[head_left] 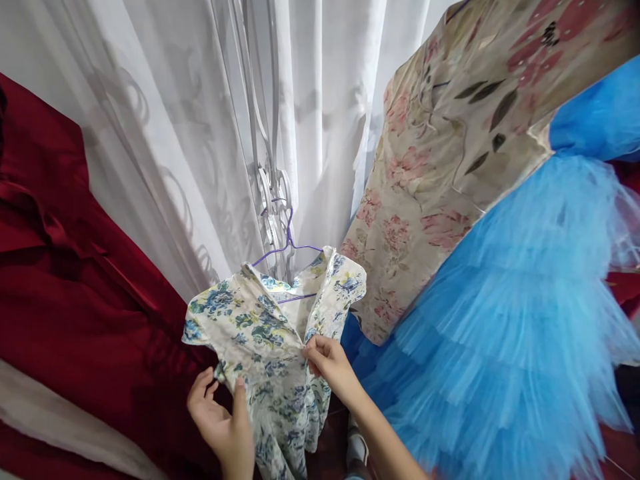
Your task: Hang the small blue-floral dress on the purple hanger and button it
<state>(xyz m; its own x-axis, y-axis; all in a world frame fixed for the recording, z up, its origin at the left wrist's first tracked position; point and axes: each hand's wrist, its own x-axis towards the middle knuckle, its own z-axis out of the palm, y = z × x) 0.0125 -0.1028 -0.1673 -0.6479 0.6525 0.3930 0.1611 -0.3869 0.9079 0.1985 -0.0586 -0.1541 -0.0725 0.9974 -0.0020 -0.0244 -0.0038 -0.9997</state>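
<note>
A small white dress (270,340) with blue and yellow flowers hangs on a purple wire hanger (289,248) in front of a sheer white curtain. My left hand (225,423) grips the dress's left side, thumb on the front, fingers behind the cloth. My right hand (330,365) pinches the open front edge of the dress near its middle. Both hands are closed on the fabric.
A dark red garment (75,293) fills the left side. A cream dress (450,173) with pink flowers hangs at the upper right, above a blue tulle layered skirt (510,333). The sheer white curtain (200,120) covers a white metal window grille behind it.
</note>
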